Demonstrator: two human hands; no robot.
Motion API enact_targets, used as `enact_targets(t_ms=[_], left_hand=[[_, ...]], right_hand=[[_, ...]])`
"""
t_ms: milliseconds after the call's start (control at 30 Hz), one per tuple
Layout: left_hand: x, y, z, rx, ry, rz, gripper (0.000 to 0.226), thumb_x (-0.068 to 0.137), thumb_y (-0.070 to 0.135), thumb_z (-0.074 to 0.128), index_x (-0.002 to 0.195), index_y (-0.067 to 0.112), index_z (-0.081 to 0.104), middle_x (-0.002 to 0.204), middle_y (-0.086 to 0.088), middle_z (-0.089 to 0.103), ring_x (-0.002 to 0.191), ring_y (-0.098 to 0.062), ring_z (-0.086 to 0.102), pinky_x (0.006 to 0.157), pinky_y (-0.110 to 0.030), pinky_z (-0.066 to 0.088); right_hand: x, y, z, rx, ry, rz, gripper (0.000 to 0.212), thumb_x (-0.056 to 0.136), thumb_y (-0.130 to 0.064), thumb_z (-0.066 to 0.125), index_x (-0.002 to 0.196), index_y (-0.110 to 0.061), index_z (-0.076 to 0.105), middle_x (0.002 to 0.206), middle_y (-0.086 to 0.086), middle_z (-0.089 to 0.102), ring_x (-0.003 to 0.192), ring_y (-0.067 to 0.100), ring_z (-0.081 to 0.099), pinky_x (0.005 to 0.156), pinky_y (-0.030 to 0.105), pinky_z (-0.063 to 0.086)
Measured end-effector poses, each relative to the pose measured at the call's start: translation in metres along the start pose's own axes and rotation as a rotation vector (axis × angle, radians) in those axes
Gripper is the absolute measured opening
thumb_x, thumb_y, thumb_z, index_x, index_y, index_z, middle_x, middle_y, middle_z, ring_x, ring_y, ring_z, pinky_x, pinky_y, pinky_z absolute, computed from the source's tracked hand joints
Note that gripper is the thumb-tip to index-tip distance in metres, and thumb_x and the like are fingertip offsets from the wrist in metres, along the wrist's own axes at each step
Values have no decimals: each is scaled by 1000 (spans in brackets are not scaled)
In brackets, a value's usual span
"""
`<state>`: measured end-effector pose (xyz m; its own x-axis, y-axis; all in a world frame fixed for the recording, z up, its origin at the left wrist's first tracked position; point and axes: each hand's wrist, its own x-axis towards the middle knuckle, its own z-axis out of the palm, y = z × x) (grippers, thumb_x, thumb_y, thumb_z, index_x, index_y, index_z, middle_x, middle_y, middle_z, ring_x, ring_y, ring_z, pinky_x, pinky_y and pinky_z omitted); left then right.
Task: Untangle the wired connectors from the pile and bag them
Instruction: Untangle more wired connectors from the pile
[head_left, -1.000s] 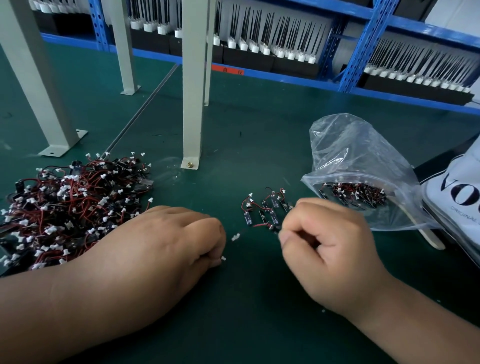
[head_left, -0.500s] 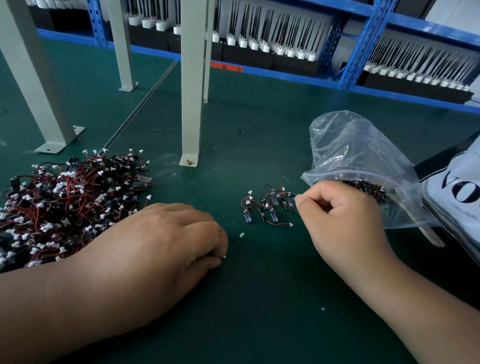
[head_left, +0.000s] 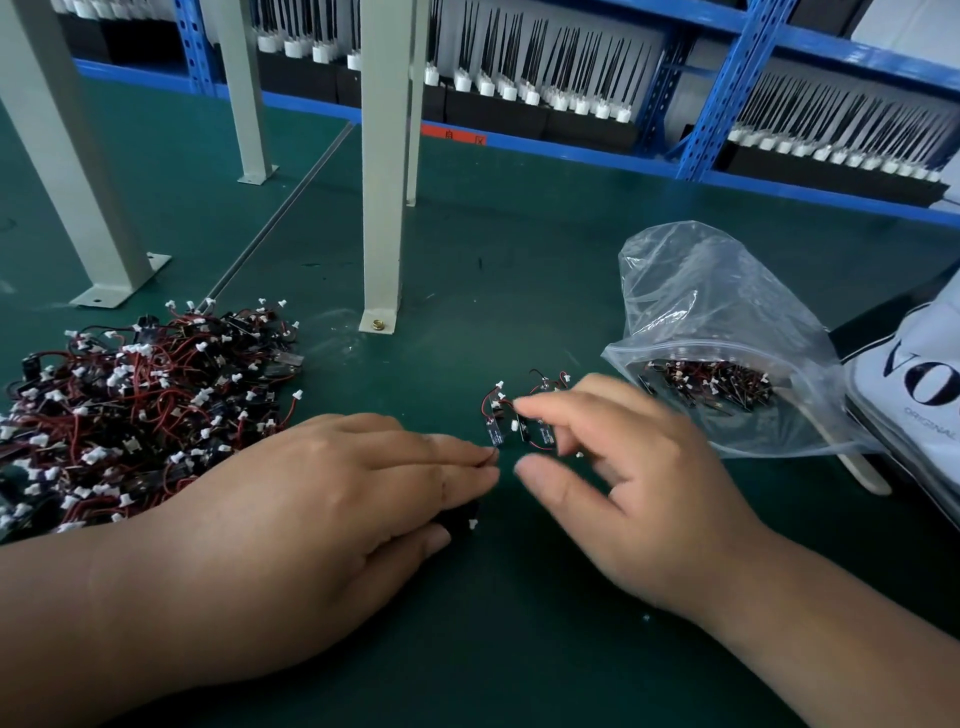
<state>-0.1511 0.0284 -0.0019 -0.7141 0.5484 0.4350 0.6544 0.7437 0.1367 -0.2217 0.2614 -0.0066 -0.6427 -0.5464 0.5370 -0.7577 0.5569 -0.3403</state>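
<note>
A person's right hand (head_left: 639, 493), thumb and forefinger spread wide and holding nothing (it is blurred), hovers over a small loose group of wired connectors (head_left: 493, 423) on the green tabletop (head_left: 519, 649). The left hand (head_left: 311, 509) lies palm down just beside them, a white plug (head_left: 471, 524) peeping from beneath; whether it grips anything cannot be told. The tangled pile (head_left: 140, 405) lies left of that hand, and the clear bag (head_left: 717, 312), partly filled, right of both hands.

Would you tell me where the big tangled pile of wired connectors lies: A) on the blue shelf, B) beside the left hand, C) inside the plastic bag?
B: the pile of wired connectors sits beside the left hand, well apart from the plastic bag.
</note>
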Motion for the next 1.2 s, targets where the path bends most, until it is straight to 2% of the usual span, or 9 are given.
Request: enact_targets(t_ms=[67,133,200,267,467,700,833,1000,1200], left_hand=[[3,1,-1,81,-61,12,22,72,22,82,91,22,73,92,4,72,77,-16,69,62,-37,59],[8,1,-1,109,-78,43,25,63,21,88,84,21,75,86,3,73,71,-18,69,58,-36,59],[10,6,-3,100,-75,74,20,64,21,86,82,22,75,84,3,73,69,-17,69,56,-35,58],[11,5,-2,98,-78,92,20,65,27,74,85,25,76,88,6,73,71,-15,69,57,-35,59],[-2,-6,1,-57,-122,-5,27,92,44,52,115,37,65,126,24,56,104,-4,57,84,-35,53],[1,-3,-1,-65,-104,-3,17,89,35,62,104,31,69,107,19,63,93,-8,61,80,-32,54],[6,1,-1,68,-113,-1,17,70,21,84,85,22,75,86,2,70,76,-24,66,67,-42,56],[6,4,-3,74,-100,-5,20,65,20,87,82,19,75,82,1,71,72,-24,67,64,-42,57],[5,2,-1,61,-85,-10,22,64,19,87,82,20,75,81,1,70,70,-24,67,62,-40,57]], right_hand=[[-3,-6,0,63,-64,-99,35,94,-40,60,116,-15,71,87,-11,53,68,-10,43,64,13,34],[-4,-9,0,92,-65,-163,29,96,-35,60,108,-13,73,83,-6,58,67,-2,48,61,22,43],[-3,-9,2,98,-42,-193,21,98,-26,60,97,-10,74,77,1,59,65,16,54,58,35,47],[-2,-6,4,92,-5,-182,19,98,-19,62,89,-8,74,74,3,58,64,23,55,57,39,46],[3,8,-5,147,283,-21,20,87,-1,64,68,-6,65,61,-4,56,60,10,53,59,20,41],[6,29,-4,245,353,430,26,86,-5,63,63,-18,62,48,-8,46,46,3,39,45,14,32],[7,29,-3,248,327,440,25,86,-8,64,64,-20,62,46,-12,43,45,3,37,44,14,31],[6,31,0,155,251,407,17,84,-10,64,67,-13,66,55,3,56,53,21,49,52,36,42],[6,29,0,100,256,371,18,82,-10,64,66,-16,67,55,-1,58,53,17,52,53,35,43]])
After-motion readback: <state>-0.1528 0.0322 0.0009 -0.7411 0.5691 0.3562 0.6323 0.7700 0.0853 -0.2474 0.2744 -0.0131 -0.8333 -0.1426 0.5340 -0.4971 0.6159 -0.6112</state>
